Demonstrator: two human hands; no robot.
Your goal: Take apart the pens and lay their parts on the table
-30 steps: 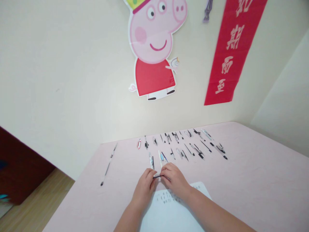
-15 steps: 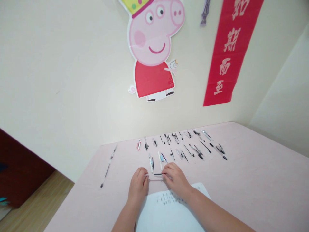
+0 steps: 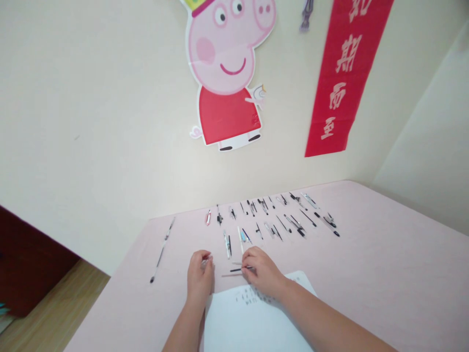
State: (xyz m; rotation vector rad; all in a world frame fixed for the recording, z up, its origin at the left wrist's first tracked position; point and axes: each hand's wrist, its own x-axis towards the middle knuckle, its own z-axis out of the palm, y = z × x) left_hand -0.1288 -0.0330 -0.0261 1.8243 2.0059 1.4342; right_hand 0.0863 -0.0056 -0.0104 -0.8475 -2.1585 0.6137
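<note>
My right hand is closed, its fingertips pinching a thin dark pen refill that points left over the table. A short white stick shows just beyond the refill, partly behind the fingers. Nearer me, a thin pinkish stick lies in line with that hand. To the left, my left hand is closed with thumb and fingers together around a small pale, clear piece, too hidden to name. Both hands are above the far edge of a white sheet with handwriting.
Pen parts lie in two rows at the back, among them a white pen, a pink one and a dark one. A long clear pen lies at left on the pink tabletop. A wall stands behind.
My left hand has moved left, away from my right hand, taking the small pale piece with it. My right hand still pinches the dark refill. The view has shifted slightly.
</note>
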